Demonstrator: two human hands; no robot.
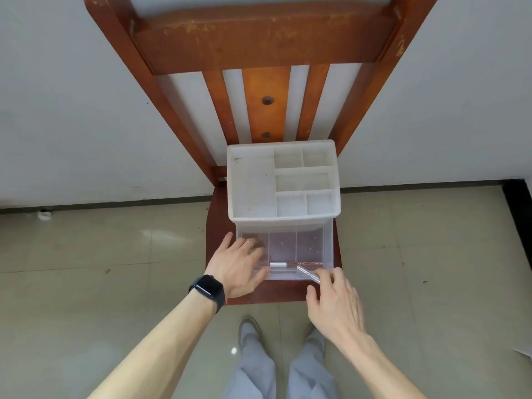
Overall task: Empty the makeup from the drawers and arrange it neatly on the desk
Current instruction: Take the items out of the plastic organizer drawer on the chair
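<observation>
Reddish-brown wood makes up the chair (267, 33), which stands on a tiled floor against a white wall. On its seat sits a white plastic organizer (253, 182) with open compartments on top. Its clear drawer (328, 246) is pulled out toward the person. The left hand (239, 266) lies loosely spread over the drawer's left front corner. The right hand (334, 303) pinches a thin silver stick (308, 273) at the drawer's front right. A silver-capped tube (288, 264) lies inside along the front wall. A dark watch (208, 289) is on the left wrist and a thin ring (250, 243) on one finger.
</observation>
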